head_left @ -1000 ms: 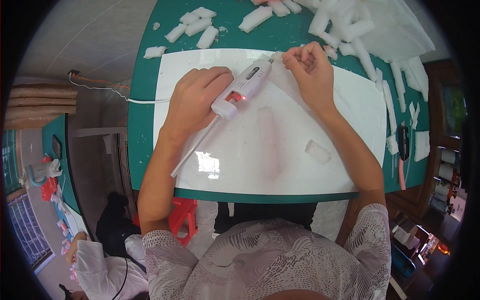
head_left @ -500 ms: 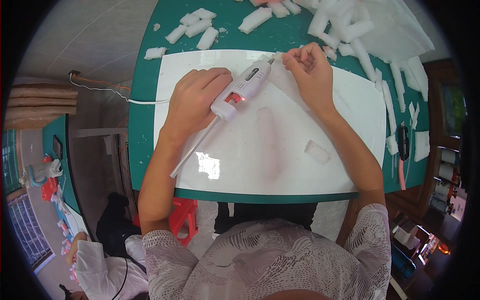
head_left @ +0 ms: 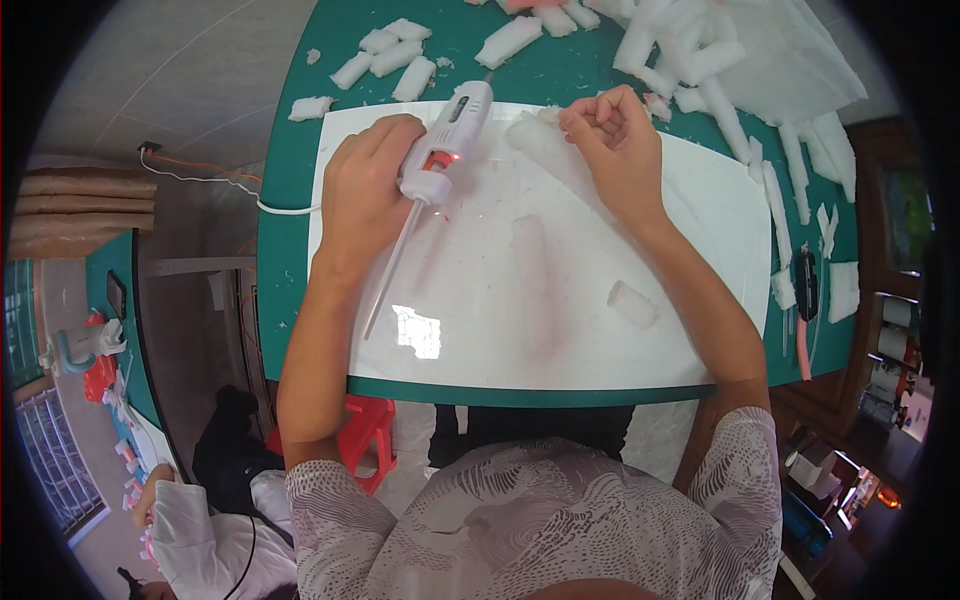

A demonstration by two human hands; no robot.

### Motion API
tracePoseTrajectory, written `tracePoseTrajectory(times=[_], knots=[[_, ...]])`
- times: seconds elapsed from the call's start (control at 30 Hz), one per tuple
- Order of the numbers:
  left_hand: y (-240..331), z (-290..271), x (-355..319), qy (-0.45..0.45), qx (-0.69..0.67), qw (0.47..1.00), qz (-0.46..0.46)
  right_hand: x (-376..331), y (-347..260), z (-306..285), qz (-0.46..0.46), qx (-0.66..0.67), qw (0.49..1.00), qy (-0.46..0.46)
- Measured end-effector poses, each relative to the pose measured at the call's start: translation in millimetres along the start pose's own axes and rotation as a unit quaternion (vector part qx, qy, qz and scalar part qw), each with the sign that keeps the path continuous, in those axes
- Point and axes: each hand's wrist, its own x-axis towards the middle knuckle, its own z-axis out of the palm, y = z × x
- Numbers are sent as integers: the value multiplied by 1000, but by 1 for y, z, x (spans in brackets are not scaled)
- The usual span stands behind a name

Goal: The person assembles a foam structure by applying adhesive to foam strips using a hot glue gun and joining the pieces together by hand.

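Observation:
My left hand (head_left: 372, 180) is closed around the handle of a white hot glue gun (head_left: 445, 150), which has a lit red spot near its trigger. A long translucent glue stick (head_left: 390, 275) sticks out of its rear end, and its nozzle points away past the white board's far edge. The fingers of my right hand (head_left: 618, 150) are curled in a pinch at a small white foam piece (head_left: 550, 114), partly hidden by the fingertips. Beside that hand a pale, see-through-looking foam strip (head_left: 545, 145) lies on the glossy white board (head_left: 470, 350).
White foam blocks (head_left: 398, 56) are scattered along the far side of the green table mat (head_left: 285, 330). A heap of foam strips and sheets (head_left: 740, 60) fills the far right. A black-handled tool (head_left: 806, 280) lies at right. Another person (head_left: 210, 530) works at lower left.
My left hand has drawn the glue gun left and away, so its nozzle is now apart from the small foam piece. My right hand stays nearly in place.

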Motion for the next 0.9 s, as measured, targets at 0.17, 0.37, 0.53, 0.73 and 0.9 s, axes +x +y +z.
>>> tracePoseTrajectory(times=[0.17,0.37,0.53,0.73,0.9], knots=[[-10,3,3,-48,-9,996,-72,-1,0,0,-17,-15,1000,-12],[-8,-1,5,-70,-52,989,-122,-4,-2,2,-36,-4,999,-28],[-11,1,3,-76,-49,990,-105,-4,0,4,-88,-49,994,-38],[-11,2,1,-55,-64,992,-94,-6,-3,6,-128,-122,984,-37],[-13,4,0,-69,-50,993,-83,-7,-5,8,-137,-182,974,-19]])
